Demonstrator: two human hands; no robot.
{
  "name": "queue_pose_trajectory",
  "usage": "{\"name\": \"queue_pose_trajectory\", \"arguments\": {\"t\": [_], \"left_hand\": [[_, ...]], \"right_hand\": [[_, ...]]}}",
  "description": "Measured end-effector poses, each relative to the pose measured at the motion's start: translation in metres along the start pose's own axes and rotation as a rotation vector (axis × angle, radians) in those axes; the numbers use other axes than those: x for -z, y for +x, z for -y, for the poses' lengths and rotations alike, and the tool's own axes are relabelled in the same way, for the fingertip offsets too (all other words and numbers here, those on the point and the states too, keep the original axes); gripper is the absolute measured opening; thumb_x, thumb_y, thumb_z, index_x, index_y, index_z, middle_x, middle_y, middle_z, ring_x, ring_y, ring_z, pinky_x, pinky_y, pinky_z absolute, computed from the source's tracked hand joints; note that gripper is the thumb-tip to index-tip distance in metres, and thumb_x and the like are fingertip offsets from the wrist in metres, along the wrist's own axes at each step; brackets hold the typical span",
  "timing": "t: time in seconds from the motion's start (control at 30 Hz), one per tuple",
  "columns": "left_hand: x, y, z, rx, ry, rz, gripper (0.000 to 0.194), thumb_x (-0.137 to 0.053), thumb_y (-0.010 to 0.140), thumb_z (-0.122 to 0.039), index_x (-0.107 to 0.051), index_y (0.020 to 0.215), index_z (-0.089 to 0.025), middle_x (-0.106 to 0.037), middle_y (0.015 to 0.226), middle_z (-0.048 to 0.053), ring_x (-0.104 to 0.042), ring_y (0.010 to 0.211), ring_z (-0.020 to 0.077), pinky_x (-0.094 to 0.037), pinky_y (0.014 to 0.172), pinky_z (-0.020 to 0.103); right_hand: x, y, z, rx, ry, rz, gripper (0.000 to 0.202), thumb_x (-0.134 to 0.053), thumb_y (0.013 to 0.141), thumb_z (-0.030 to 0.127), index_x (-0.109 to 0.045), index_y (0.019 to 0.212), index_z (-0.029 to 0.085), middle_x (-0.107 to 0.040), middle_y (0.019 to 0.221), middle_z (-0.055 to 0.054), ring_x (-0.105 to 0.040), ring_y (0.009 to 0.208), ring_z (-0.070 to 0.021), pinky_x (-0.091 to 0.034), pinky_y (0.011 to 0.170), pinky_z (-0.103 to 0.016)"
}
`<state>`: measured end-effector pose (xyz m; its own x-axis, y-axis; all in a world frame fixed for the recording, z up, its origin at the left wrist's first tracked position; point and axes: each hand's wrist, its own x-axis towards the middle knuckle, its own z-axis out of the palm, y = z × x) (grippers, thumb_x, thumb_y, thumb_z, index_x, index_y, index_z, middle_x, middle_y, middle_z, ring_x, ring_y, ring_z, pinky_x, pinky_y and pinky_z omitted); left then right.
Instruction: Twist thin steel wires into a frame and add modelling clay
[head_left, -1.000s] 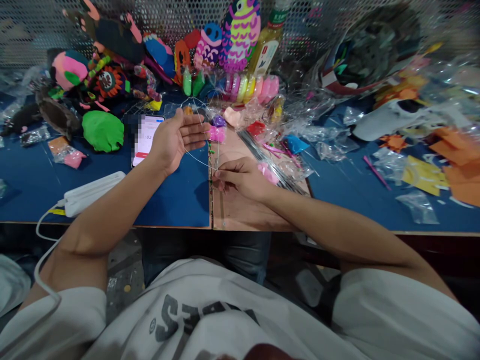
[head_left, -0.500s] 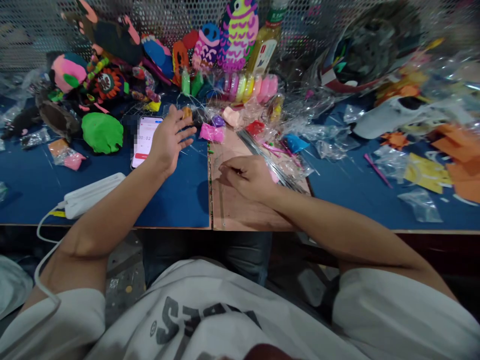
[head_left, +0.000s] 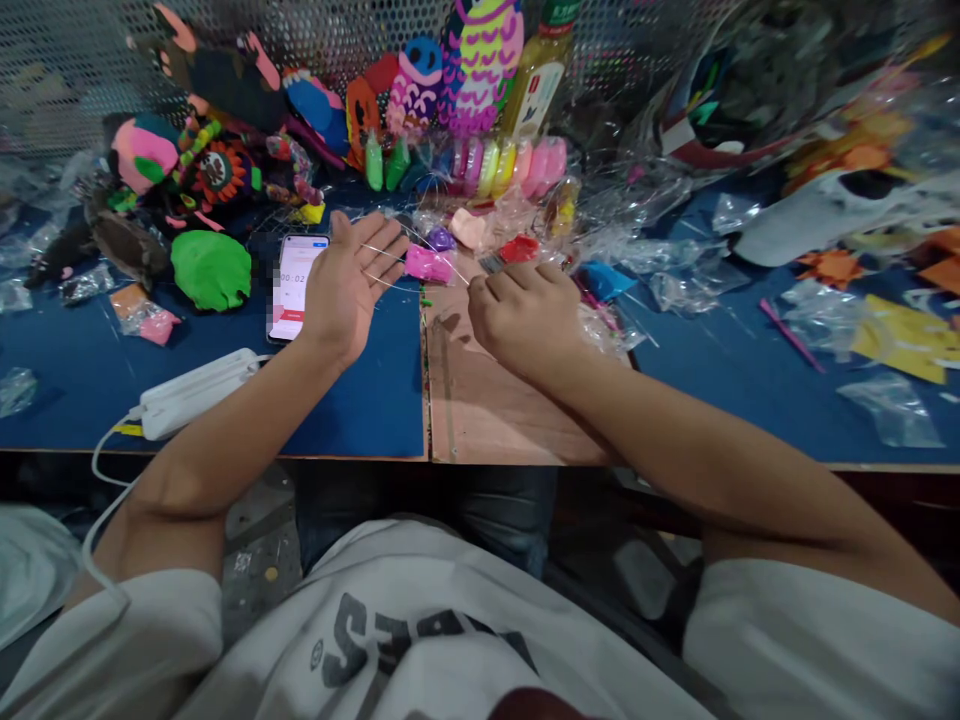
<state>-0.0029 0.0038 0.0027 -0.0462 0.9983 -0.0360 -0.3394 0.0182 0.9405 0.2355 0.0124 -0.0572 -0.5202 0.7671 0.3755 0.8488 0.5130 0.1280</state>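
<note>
My left hand (head_left: pixel 349 285) is turned palm up with its fingers stretched out, beside a lit phone (head_left: pixel 294 285). Thin pale wires (head_left: pixel 431 252) run from across its fingers toward my right hand (head_left: pixel 525 315). That hand is closed in a pinch on the wire ends, its knuckles up, above a wooden board (head_left: pixel 487 410). Its fingertips are partly hidden. Between the hands lie a pink clay packet (head_left: pixel 429 264) and a purple lump (head_left: pixel 440 239). A red piece (head_left: pixel 519 248) is just behind my right hand.
Clay figures stand along the back left, near a green clay disc (head_left: pixel 211 270). A white power bank (head_left: pixel 196 393) with a cable lies left. A bottle (head_left: pixel 536 85) and stacked colored tubs (head_left: pixel 506 168) are behind. Plastic wrappers and a white mask-like piece (head_left: pixel 806 212) lie right.
My right hand has moved up and away from me, slightly right, and turned knuckles up, uncovering more of the board. My left hand has tilted its fingers more open. The view has shifted slightly.
</note>
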Motion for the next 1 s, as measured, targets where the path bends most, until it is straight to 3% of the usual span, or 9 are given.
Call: {"name": "queue_pose_trajectory", "arguments": {"t": [0.13,0.27,0.37,0.53,0.73,0.87,1.0], "left_hand": [[0.000,0.004,0.004,-0.016,0.007,-0.030,0.044,-0.063,0.112,-0.059,-0.072,0.140,-0.026,-0.076,0.154,0.011,-0.062,0.158,0.0319,-0.056,0.127,0.045],[0.003,0.007,0.007,-0.024,0.015,-0.017,0.038,-0.063,0.112,-0.053,-0.074,0.137,-0.026,-0.078,0.151,0.010,-0.063,0.158,0.0308,-0.055,0.128,0.045],[0.005,0.009,0.009,-0.044,0.044,0.007,0.034,-0.059,0.114,-0.049,-0.074,0.136,-0.027,-0.079,0.151,0.007,-0.064,0.156,0.0286,-0.056,0.127,0.041],[0.005,0.011,0.008,-0.043,0.005,0.000,0.040,-0.066,0.111,-0.048,-0.070,0.146,-0.030,-0.081,0.146,0.007,-0.067,0.153,0.0296,-0.058,0.126,0.045],[0.005,0.015,0.006,-0.036,0.025,-0.001,0.035,-0.068,0.109,-0.042,-0.073,0.139,-0.026,-0.081,0.144,0.009,-0.066,0.154,0.0316,-0.056,0.127,0.047],[0.006,0.014,0.005,-0.017,0.022,0.001,0.039,-0.070,0.107,-0.047,-0.072,0.140,-0.028,-0.083,0.140,0.009,-0.066,0.154,0.0327,-0.057,0.126,0.048],[0.009,0.014,0.005,0.007,0.025,-0.009,0.046,-0.071,0.104,-0.059,-0.074,0.135,-0.025,-0.083,0.139,0.011,-0.071,0.149,0.0334,-0.059,0.125,0.047]], "right_hand": [[-0.002,0.000,0.001,0.007,-0.012,-0.003,0.042,-0.039,0.112,0.016,-0.080,0.108,0.018,-0.079,0.096,-0.017,-0.067,0.099,-0.0322,-0.043,0.083,-0.046],[-0.004,0.000,0.002,0.021,0.009,0.005,0.035,-0.046,0.107,0.013,-0.081,0.107,0.012,-0.079,0.094,-0.020,-0.067,0.096,-0.0336,-0.041,0.081,-0.046],[-0.004,0.000,0.004,0.046,-0.015,-0.009,0.034,-0.047,0.106,0.014,-0.081,0.103,0.013,-0.079,0.091,-0.019,-0.066,0.094,-0.0328,-0.040,0.080,-0.045],[-0.003,0.001,0.006,0.063,-0.096,0.000,0.038,-0.047,0.111,0.026,-0.082,0.102,0.014,-0.078,0.088,-0.017,-0.067,0.091,-0.0307,-0.039,0.077,-0.042],[-0.005,0.001,0.007,0.060,-0.040,-0.032,0.046,-0.049,0.114,0.041,-0.082,0.098,0.014,-0.079,0.085,-0.018,-0.068,0.090,-0.0337,-0.040,0.076,-0.044],[-0.005,0.001,0.006,0.017,0.037,-0.010,0.042,-0.054,0.112,0.041,-0.081,0.097,0.013,-0.080,0.086,-0.019,-0.070,0.091,-0.0342,-0.040,0.077,-0.044],[-0.003,0.001,0.003,-0.051,0.087,-0.003,0.029,-0.058,0.108,0.027,-0.080,0.094,0.016,-0.081,0.091,-0.017,-0.069,0.091,-0.0312,-0.042,0.080,-0.044]]}}
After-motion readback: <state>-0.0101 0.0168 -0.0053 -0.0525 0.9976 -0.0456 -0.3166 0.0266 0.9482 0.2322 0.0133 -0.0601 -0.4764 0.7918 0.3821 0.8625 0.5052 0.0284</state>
